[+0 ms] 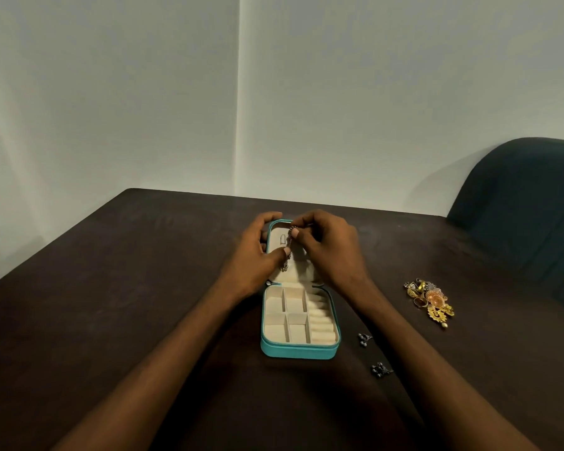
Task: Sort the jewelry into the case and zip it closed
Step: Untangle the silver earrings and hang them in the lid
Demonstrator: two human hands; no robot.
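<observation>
A teal jewelry case [298, 351] lies open on the dark table, its cream tray of small compartments and ring rolls towards me and its lid raised at the far side. A silver chain [287, 255] hangs in front of the lid's inside. My right hand [329, 249] pinches the chain's top end at the lid. My left hand [258, 252] wraps the lid's left edge, with its thumb pressed on the chain lower down. To the right lie a heap of gold jewelry [430, 299] and two small dark silver earrings [364, 339] [381, 370].
The dark brown table [111, 320] runs to a white wall at the back. A dark green chair back [528, 206] stands at the table's far right corner. My forearms reach in from the bottom on both sides of the case.
</observation>
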